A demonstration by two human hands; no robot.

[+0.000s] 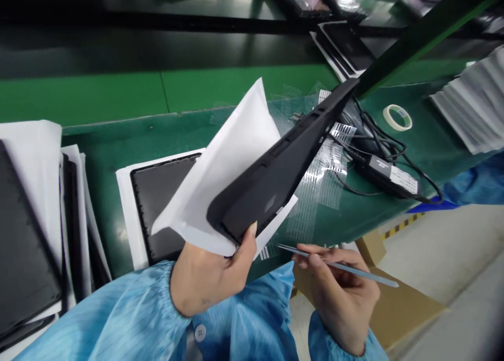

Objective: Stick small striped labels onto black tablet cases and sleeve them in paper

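My left hand (pixel 212 272) grips the near corner of a black tablet (pixel 275 172) together with a white sheet (pixel 228 161) that lies behind it. The tablet is lifted and tilted, its far end pointing up and to the right. My right hand (pixel 340 293) is closed on a thin grey-blue stick tool (pixel 342 266), held like a pen just below the tablet's near edge. The tool's tip is close to the sheet's lower corner.
Another black tablet (pixel 161 193) lies on white paper on the green bench (pixel 118 140). A stack of tablets and sheets (pixel 35 224) is at left. Clear label strips (pixel 318 182), a power adapter with cables (pixel 388 174), a tape roll (pixel 397 117), and white sheets (pixel 472 104) are at right. Cardboard boxes (pixel 401 303) sit below.
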